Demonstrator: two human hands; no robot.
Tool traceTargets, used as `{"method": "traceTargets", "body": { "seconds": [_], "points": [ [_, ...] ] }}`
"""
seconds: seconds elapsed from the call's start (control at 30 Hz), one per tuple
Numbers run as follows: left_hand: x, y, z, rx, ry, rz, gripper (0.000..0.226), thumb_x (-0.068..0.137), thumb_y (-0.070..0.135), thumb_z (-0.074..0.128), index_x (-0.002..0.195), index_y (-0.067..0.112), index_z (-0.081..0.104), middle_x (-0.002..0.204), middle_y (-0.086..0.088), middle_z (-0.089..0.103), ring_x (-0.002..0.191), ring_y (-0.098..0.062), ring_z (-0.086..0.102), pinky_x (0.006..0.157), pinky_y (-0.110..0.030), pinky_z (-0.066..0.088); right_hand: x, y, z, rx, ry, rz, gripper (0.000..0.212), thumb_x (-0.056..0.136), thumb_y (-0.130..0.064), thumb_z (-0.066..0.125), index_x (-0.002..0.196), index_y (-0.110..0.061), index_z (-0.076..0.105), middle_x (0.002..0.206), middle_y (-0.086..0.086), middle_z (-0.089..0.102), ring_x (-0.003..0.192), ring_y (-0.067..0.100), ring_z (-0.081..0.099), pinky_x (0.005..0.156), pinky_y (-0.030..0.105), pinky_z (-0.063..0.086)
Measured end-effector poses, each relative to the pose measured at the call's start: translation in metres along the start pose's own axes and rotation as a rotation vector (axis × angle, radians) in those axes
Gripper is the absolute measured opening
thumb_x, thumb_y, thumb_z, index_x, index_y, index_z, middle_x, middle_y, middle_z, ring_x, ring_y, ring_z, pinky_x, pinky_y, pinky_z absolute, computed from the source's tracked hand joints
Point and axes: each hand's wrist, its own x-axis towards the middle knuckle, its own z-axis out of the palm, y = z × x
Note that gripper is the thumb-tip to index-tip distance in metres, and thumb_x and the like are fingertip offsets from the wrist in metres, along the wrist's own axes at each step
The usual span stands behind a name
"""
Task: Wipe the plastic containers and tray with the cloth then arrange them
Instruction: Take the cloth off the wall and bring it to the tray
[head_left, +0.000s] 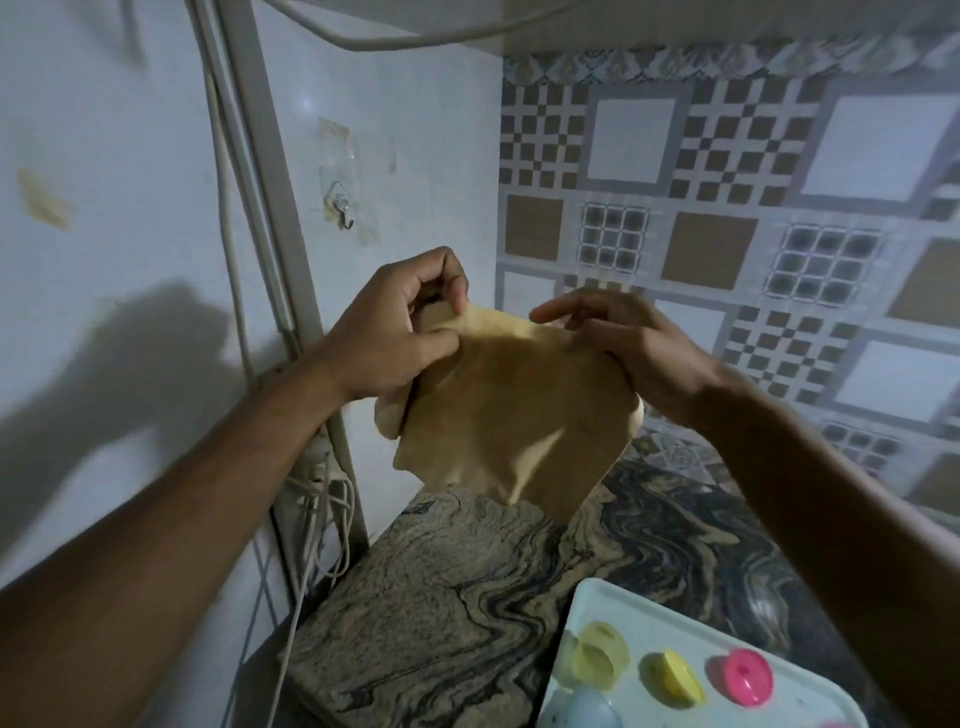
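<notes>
Both hands are raised: the left hand (400, 322) pinches the soft tan cloth (511, 410) at its top edge, the right hand (631, 345) grips its other corner; it hangs limp above the veined stone tabletop (441, 597), where a pale tray (587, 603) holds small round plastic containers (675, 673)

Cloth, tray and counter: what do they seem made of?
Cloth: soft tan fabric, matte; it drapes and folds between both hands. Tray: likely pale plastic, smooth with a slight sheen and moulded rim. Counter: looks like polished stone, swirling dark veins.
</notes>
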Motion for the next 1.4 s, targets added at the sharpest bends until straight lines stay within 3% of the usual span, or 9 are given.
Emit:
{"method": "traceTargets", "body": {
  "seconds": [0.13, 0.3, 0.47, 0.57, 0.63, 0.77, 0.97, 1.23, 1.4],
  "points": [
    [0.007, 0.017, 0.02, -0.084, -0.147, 0.03, 0.026, 0.076, 0.003, 0.064, 0.099, 0.01, 0.055, 0.089, -0.001, 0.055, 0.082, -0.012, 0.055, 0.073, -0.016, 0.045, -0.032, -0.002, -0.012, 0.006, 0.021, 0.043, 0.032, 0.09, -0.049, 0.075, 0.1, -0.019, 0.081, 0.102, 0.004, 0.08, 0.096, 0.025, 0.077, 0.091, 0.047, 0.063],
    [0.016, 0.028, 0.052, -0.164, -0.133, 0.03, 0.01, 0.088, 0.011, 0.058, 0.096, 0.016, 0.059, 0.085, 0.001, 0.061, 0.082, -0.01, 0.061, 0.076, -0.015, 0.049, -0.067, -0.005, -0.028, 0.182, 0.007, -0.028, 0.021, 0.086, -0.025, 0.076, 0.095, -0.006, 0.076, 0.093, 0.013, 0.074, 0.083, 0.025, 0.07, 0.075, 0.033, 0.062],
    [0.02, 0.028, 0.098, -0.232, -0.079, 0.087, 0.009, 0.096, 0.007, 0.062, 0.094, 0.015, 0.059, 0.09, -0.001, 0.066, 0.085, -0.008, 0.063, 0.077, -0.021, 0.052, -0.092, -0.004, -0.03, 0.255, 0.024, -0.14, 0.006, 0.088, -0.015, 0.076, 0.092, -0.014, 0.081, 0.091, 0.005, 0.078, 0.083, 0.019, 0.073, 0.075, 0.027, 0.061],
    [0.017, 0.028, 0.131, -0.186, -0.008, 0.124, 0.014, 0.094, 0.02, 0.073, 0.099, 0.021, 0.06, 0.105, 0.001, 0.07, 0.102, -0.01, 0.067, 0.083, -0.023, 0.056, -0.102, -0.002, -0.03, 0.152, 0.156, -0.192, 0.003, 0.091, -0.014, 0.078, 0.093, -0.014, 0.08, 0.09, 0.003, 0.078, 0.083, 0.019, 0.073, 0.072, 0.028, 0.059],
    [0.011, 0.028, 0.149, -0.159, 0.092, 0.101, 0.014, 0.094, 0.022, 0.075, 0.097, 0.021, 0.061, 0.097, 0.009, 0.068, 0.093, -0.002, 0.067, 0.078, -0.016, 0.054, -0.109, 0.0, -0.031, 0.088, 0.277, -0.211, 0.001, 0.091, -0.016, 0.079, 0.091, -0.015, 0.079, 0.084, -0.003, 0.078, 0.078, 0.014, 0.073, 0.066, 0.025, 0.057],
    [-0.015, 0.037, 0.174, -0.601, 0.023, -0.09, 0.019, 0.097, 0.031, 0.061, 0.091, 0.014, 0.065, 0.086, -0.004, 0.069, 0.085, -0.017, 0.067, 0.079, -0.029, 0.054, -0.122, 0.01, -0.037, 0.011, 0.494, -0.198, 0.007, 0.093, -0.022, 0.079, 0.093, -0.015, 0.079, 0.086, -0.001, 0.076, 0.083, 0.014, 0.072, 0.069, 0.03, 0.057],
    [-0.037, 0.047, 0.195, -0.694, -0.08, -0.094, 0.012, 0.099, 0.002, 0.065, 0.107, 0.009, 0.071, 0.1, 0.002, 0.079, 0.099, -0.013, 0.075, 0.087, -0.025, 0.057, -0.136, 0.025, -0.045, -0.047, 0.625, -0.116, 0.022, 0.094, -0.028, 0.076, 0.097, -0.006, 0.076, 0.095, 0.014, 0.076, 0.085, 0.014, 0.068, 0.074, 0.035, 0.056],
    [-0.049, 0.057, 0.204, -0.863, -0.072, -0.181, 0.018, 0.096, 0.01, 0.068, 0.113, 0.009, 0.075, 0.108, -0.003, 0.078, 0.106, -0.016, 0.071, 0.098, -0.029, 0.056, -0.158, 0.069, -0.023, 0.385, 0.552, 0.043, 0.021, 0.085, -0.021, 0.08, 0.099, -0.021, 0.065, 0.082, 0.021, 0.062, 0.069, 0.022, 0.056, 0.062, 0.027, 0.045],
    [-0.059, 0.062, 0.223, -0.815, 0.008, -0.254, 0.018, 0.094, 0.005, 0.074, 0.104, 0.017, 0.079, 0.103, 0.001, 0.082, 0.102, -0.012, 0.075, 0.092, -0.027, 0.057, -0.183, 0.088, 0.014, 0.498, 0.533, 0.113, 0.011, 0.101, -0.016, 0.066, 0.105, -0.008, 0.072, 0.101, 0.018, 0.071, 0.096, 0.034, 0.062, 0.079, 0.036, 0.056]
  ]
}}
